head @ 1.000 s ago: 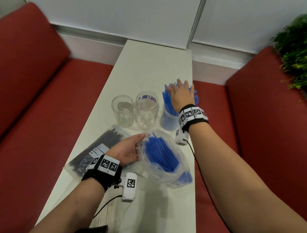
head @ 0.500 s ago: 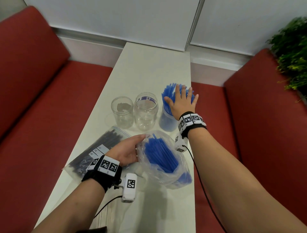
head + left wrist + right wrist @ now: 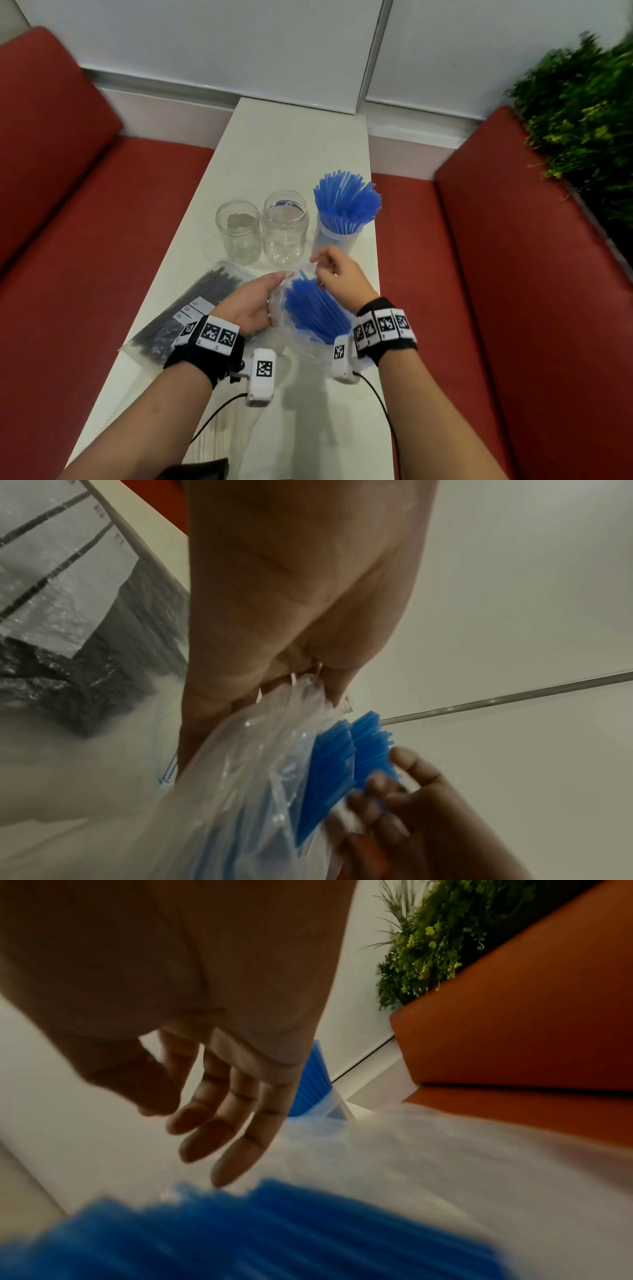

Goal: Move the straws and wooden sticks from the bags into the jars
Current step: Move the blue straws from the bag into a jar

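A clear plastic bag [image 3: 308, 346] of blue straws [image 3: 315, 308] lies on the white table [image 3: 291, 147]. My left hand [image 3: 251, 301] grips the bag's mouth; in the left wrist view the film [image 3: 260, 764] is bunched in my fingers. My right hand [image 3: 337, 274] hovers just above the straw ends, fingers relaxed and holding nothing [image 3: 219, 1123]. The right jar [image 3: 337, 236] is full of blue straws [image 3: 346, 202]. Two clear jars [image 3: 286, 228] [image 3: 238, 231] stand left of it. A zip bag of dark sticks [image 3: 191, 308] lies at the left.
Red bench seats [image 3: 479, 274] flank the narrow table on both sides. A green plant [image 3: 582, 113] stands at the far right. White wall panels close the far end. The table's right edge runs close to the straw jar.
My right hand left the top of the straws in the jar and came back down to the mouth of the bag. My left hand kept its grip on the bag.
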`<state>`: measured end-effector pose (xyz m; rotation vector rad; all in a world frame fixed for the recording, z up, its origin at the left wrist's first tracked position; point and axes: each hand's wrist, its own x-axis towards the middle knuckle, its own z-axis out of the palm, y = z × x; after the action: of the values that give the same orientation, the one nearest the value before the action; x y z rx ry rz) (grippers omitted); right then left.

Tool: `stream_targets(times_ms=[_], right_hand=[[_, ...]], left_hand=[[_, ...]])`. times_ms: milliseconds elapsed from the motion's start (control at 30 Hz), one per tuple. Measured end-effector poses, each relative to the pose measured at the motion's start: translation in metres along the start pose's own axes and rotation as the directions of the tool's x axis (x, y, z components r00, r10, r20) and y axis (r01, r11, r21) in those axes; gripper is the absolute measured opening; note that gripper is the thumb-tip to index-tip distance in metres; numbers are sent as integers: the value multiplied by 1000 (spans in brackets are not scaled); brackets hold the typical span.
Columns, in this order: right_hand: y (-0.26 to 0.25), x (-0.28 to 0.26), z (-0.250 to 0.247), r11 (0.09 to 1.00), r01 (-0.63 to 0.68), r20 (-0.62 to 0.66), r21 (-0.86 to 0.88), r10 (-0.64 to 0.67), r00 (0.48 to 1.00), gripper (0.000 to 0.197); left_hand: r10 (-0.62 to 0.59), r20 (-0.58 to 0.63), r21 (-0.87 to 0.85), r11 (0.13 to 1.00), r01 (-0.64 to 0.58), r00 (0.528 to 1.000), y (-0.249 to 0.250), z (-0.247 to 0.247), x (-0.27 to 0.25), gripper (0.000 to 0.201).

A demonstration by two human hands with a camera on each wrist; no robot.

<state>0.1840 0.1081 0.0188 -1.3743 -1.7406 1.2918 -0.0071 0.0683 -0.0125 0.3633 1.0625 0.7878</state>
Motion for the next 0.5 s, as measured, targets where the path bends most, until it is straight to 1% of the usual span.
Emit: stream_targets(times_ms=[67, 133, 233, 300, 333, 400, 500], right_hand=[[15, -20, 8, 989, -70, 110, -130, 84, 990, 27], [27, -33, 14, 967, -110, 163, -228, 150, 975, 38], [36, -44, 22, 933, -130, 146, -336, 187, 971, 67], [39, -50, 28, 927, -138, 123, -348, 191, 974, 77], [40, -53, 31, 926, -146, 109, -348, 195, 975, 79], [42, -57, 35, 923, -163, 66, -349, 198, 978, 76], [42, -62, 39, 914, -164, 14, -371, 182, 983, 62]], left_hand=[[6, -7, -1, 1000, -6, 1000, -1, 4, -5, 41], [6, -11, -7, 1000, -6, 1000, -2, 6, -10, 42], [-2, 4, -10, 1000, 2, 1000, -5, 8, -15, 42], [2, 5, 2, 1000, -2, 1000, -6, 10, -17, 42], [7, 4, 12, 1000, -7, 1000, -7, 11, -18, 41], [15, 8, 34, 999, -15, 1000, -8, 10, -19, 39], [15, 3, 54, 998, -15, 1000, -10, 8, -21, 38]])
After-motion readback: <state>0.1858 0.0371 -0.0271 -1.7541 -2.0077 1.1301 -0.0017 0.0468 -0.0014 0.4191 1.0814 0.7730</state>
